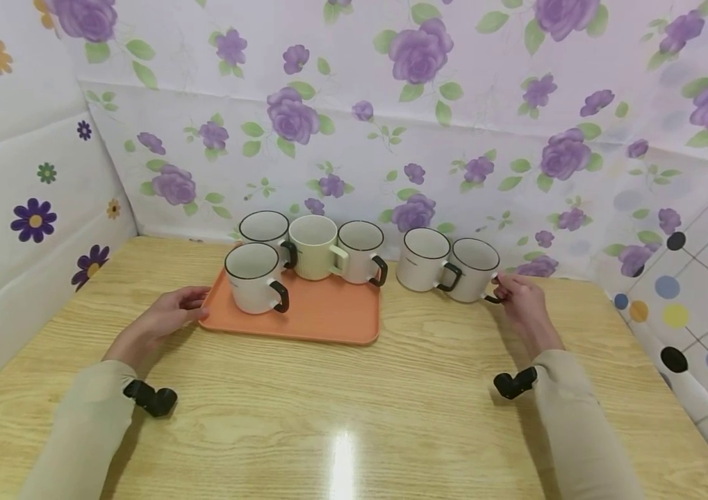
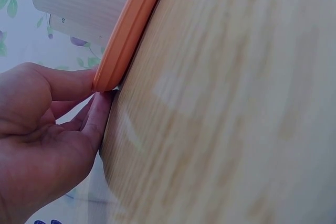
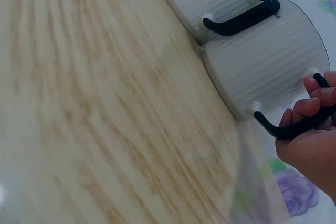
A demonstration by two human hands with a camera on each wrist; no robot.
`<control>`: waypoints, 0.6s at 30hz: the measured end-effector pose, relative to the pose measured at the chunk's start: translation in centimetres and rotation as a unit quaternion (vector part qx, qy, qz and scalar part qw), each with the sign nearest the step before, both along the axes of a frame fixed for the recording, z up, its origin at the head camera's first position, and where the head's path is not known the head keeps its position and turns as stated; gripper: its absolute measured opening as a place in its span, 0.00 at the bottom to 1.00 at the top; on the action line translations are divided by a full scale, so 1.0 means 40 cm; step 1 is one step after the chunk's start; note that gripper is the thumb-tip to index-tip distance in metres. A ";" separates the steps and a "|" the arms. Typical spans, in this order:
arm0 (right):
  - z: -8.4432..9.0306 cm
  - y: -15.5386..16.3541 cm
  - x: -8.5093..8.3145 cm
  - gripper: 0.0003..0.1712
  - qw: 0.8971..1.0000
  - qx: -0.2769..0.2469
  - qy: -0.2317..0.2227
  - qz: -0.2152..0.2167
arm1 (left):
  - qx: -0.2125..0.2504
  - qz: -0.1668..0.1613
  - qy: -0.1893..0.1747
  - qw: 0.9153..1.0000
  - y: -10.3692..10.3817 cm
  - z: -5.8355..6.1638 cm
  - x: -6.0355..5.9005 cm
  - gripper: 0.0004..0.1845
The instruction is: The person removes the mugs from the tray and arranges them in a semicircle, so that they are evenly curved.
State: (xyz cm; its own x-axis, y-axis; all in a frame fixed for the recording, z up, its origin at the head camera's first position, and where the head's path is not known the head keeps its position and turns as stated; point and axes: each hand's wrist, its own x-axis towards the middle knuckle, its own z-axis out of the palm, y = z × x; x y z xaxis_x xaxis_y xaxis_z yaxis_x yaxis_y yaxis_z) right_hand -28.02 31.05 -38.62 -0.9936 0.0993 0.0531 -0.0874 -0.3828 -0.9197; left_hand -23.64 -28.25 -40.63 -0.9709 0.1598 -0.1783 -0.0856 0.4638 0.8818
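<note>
An orange tray (image 1: 328,316) lies on the wooden table and carries several mugs, the nearest one white with a black handle (image 1: 252,278). My left hand (image 1: 169,314) pinches the tray's left rim (image 2: 131,30), thumb on top and fingers (image 2: 100,114) against its underside. Right of the tray, two white mugs stand on the table side by side. My right hand (image 1: 516,295) curls its fingers (image 3: 310,103) round the black handle (image 3: 286,129) of the rightmost mug (image 1: 472,269). That mug touches its neighbour (image 1: 424,260).
The table (image 1: 354,410) is boxed in by floral sheets at the back and left, and a dotted sheet (image 1: 697,298) at the right. A pale green mug (image 1: 313,246) stands between two white ones in the tray's back row.
</note>
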 end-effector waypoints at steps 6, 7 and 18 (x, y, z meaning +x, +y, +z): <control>-0.005 0.002 -0.002 0.23 1.000 0.005 0.003 0.010 | 0.000 0.002 0.001 1.000 0.001 0.000 0.001 0.33; -0.006 0.003 -0.002 0.23 1.000 0.008 0.003 0.012 | 0.000 0.001 0.001 1.000 0.001 0.000 0.001 0.33; -0.006 0.018 -0.002 0.23 0.999 0.016 -0.002 0.040 | -0.001 0.000 0.000 1.000 0.001 -0.001 0.001 0.33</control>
